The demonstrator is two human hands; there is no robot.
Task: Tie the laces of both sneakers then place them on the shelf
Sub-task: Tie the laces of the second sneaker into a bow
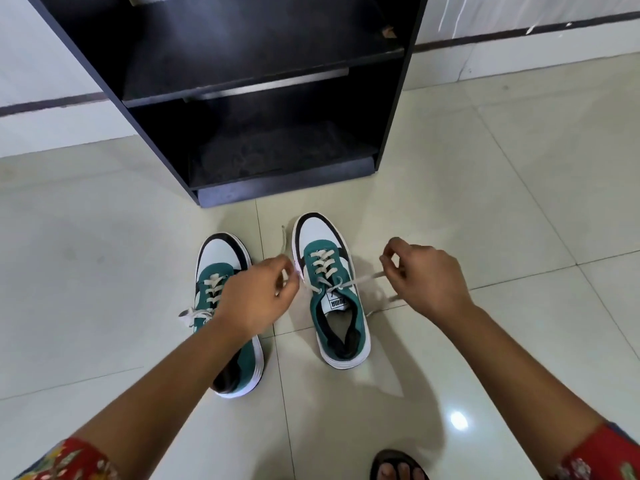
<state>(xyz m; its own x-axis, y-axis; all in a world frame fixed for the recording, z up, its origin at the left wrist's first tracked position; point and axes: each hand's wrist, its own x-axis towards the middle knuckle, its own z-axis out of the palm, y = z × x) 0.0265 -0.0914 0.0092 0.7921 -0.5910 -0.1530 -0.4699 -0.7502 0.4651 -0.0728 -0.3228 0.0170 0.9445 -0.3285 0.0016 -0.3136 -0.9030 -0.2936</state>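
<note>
Two green, white and black sneakers stand on the tiled floor, toes toward the shelf. The right sneaker (330, 292) has its cream laces pulled out to both sides. My left hand (256, 296) pinches the left lace end (283, 237) beside that shoe and covers part of the left sneaker (221, 268). My right hand (426, 275) pinches the right lace (360, 280), stretched taut from the top eyelets. The left sneaker's laces (192, 315) hang loose at its side. The black shelf unit (287, 187) stands just beyond the shoes.
The shelf unit has open dark compartments, the lowest one (277, 150) near floor level. Pale floor tiles (485, 209) spread on all sides. A sandalled foot (398, 467) shows at the bottom edge. White wall with a dark stripe (519, 32) runs behind.
</note>
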